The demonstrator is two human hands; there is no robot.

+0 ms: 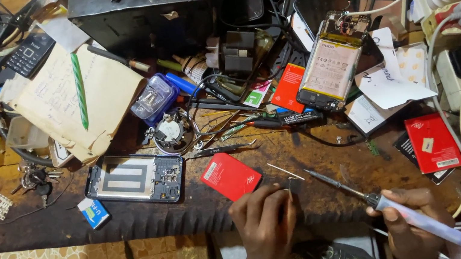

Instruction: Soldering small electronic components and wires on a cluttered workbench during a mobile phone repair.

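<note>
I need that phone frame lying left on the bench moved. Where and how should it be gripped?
Grip the phone frame across its two long edges near the middle, coming from above. It lies flat and open-side up, and the bare bench in front leaves room; the blue box sits near its left corner, so keep clear there. Avoid pressing the inner parts at its right end.

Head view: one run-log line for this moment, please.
left hand: pinching small part | right hand: holding soldering iron, tip near part | red battery beside

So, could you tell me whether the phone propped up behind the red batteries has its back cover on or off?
Off: the phone shows its bare battery and exposed circuit board at the top.
</note>
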